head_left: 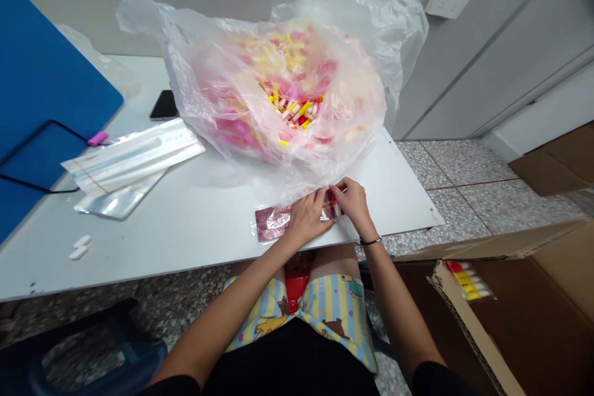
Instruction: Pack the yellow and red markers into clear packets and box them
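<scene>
A flat maroon packet (270, 224) in clear, shiny plastic lies near the table's front edge. My left hand (306, 219) rests flat across its middle, fingers stretched out. At the packet's right end, my right hand (351, 201) is closed in a pinch on a small red-and-white tube (337, 206), partly hidden by the fingers. Just behind both hands sits a large translucent plastic bag (223, 93). Through its opening show many small tubes (297, 110) with white bodies and yellow, red or pink parts.
Clear plastic sleeves (139, 158) lie to the left, near a black phone (164, 105) and a blue panel (41, 93). Two white pieces (80, 247) rest at the front left. On the right, a cardboard box (533, 303) holds a packet of tubes (469, 281).
</scene>
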Demonstrator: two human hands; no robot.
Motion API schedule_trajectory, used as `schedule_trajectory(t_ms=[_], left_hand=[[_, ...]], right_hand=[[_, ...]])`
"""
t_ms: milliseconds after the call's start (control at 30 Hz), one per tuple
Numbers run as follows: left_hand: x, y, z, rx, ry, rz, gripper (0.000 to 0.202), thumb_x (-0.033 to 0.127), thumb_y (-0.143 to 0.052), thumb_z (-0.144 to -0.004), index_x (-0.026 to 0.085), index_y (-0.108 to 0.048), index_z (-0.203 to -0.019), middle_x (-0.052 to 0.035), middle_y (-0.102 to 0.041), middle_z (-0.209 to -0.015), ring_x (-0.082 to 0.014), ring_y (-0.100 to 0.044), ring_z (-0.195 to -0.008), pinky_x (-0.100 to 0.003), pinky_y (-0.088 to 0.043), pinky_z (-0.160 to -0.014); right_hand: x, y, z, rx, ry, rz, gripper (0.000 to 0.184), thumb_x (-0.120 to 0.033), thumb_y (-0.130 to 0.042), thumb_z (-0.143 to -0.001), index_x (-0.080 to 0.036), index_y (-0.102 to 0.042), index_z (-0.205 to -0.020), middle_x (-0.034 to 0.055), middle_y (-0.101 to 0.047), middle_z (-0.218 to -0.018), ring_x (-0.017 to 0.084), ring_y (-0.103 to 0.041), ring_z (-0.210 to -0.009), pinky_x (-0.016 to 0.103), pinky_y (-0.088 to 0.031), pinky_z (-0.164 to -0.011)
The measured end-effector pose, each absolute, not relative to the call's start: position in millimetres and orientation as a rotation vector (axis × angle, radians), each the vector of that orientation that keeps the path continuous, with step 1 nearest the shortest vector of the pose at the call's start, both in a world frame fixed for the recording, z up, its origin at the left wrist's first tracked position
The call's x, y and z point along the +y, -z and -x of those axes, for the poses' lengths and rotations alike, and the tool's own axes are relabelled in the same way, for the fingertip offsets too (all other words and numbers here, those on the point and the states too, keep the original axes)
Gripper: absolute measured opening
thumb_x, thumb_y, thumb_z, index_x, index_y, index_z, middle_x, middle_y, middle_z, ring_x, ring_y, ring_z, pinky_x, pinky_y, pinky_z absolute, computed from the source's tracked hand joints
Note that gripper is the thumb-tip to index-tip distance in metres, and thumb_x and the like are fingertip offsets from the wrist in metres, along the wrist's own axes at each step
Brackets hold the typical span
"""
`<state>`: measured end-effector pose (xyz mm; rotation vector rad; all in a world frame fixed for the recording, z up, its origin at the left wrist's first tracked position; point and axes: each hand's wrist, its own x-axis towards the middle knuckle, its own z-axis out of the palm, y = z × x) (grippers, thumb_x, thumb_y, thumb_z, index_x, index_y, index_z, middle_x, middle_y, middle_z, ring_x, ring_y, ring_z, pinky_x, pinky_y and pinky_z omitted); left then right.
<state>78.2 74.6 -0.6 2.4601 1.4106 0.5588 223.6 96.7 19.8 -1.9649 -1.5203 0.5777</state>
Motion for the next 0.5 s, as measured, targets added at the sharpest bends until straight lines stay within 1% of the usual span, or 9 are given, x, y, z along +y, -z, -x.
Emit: schedule_trajectory(t_ms=[67,133,233,333,400,500], left_hand=[[73.1,0.7,-78.5,1.423,-0.561,-2.461,0.080,0.046,-0.064,-0.075,0.014,-0.030,-0.140,-0.0133,-0.049,-0.130,-0.0296,-0.050,-0.112,-0.039,-0.041,-0.090],[71.3,1.0,-78.8,1.441,-0.568,-2.459,0.080,0.047,-0.063,-0.076,0.014,-0.030,-0.140,-0.0137,-0.048,-0.131,-0.0300,-0.049,-0.112,-0.040,-0.040,-0.090],[68.9,1.7,-79.3,1.468,-0.579,-2.463,0.079,0.046,-0.062,-0.076,0.014,-0.030,-0.140,-0.0137,-0.047,-0.131,-0.0301,-0.048,-0.113,-0.039,-0.039,-0.090],[68.0,2.4,-79.7,1.482,-0.589,-2.480,0.080,0.046,-0.063,-0.075,0.014,-0.030,-0.140,-0.0132,-0.048,-0.131,-0.0301,-0.046,-0.113,-0.040,-0.038,-0.090],[68.0,2.6,-80.1,1.488,-0.591,-2.487,0.080,0.047,-0.063,-0.076,0.013,-0.031,-0.140,-0.0128,-0.048,-0.130,-0.0298,-0.046,-0.113,-0.040,-0.037,-0.090],[67.9,2.3,-80.8,1.511,-0.570,-2.481,0.078,0.047,-0.063,-0.077,0.014,-0.031,-0.140,-0.0132,-0.048,-0.130,-0.0296,-0.046,-0.113,-0.040,-0.037,-0.090]], right_hand=[[99.7,-22.1,-221.2,-1.526,-0.538,2.036,0.025,-0.035,-0.053,-0.080,-0.012,-0.063,-0.077,0.0030,-0.060,-0.077,0.005,-0.046,-0.065,0.015,-0.029,-0.062],[103.5,-25.9,-218.1,-1.545,-0.524,2.118,0.020,-0.030,-0.053,-0.079,-0.012,-0.064,-0.078,0.0043,-0.061,-0.079,0.006,-0.047,-0.065,0.016,-0.028,-0.062],[109.3,-32.2,-213.2,-1.584,-0.500,2.206,0.016,-0.023,-0.052,-0.076,-0.011,-0.064,-0.076,0.0088,-0.061,-0.081,0.009,-0.051,-0.067,0.017,-0.028,-0.063],[114.0,-35.1,-210.4,-1.574,-0.522,2.209,0.015,-0.019,-0.051,-0.074,-0.009,-0.063,-0.073,0.0123,-0.061,-0.083,0.011,-0.053,-0.070,0.018,-0.028,-0.063],[116.5,-33.8,-210.9,-1.557,-0.567,2.184,0.016,-0.018,-0.050,-0.073,-0.009,-0.062,-0.071,0.0120,-0.061,-0.080,0.011,-0.053,-0.068,0.018,-0.029,-0.062],[119.6,-27.5,-215.3,-1.531,-0.642,2.147,0.018,-0.018,-0.047,-0.073,-0.009,-0.062,-0.071,0.0084,-0.060,-0.071,0.008,-0.049,-0.060,0.016,-0.029,-0.059]])
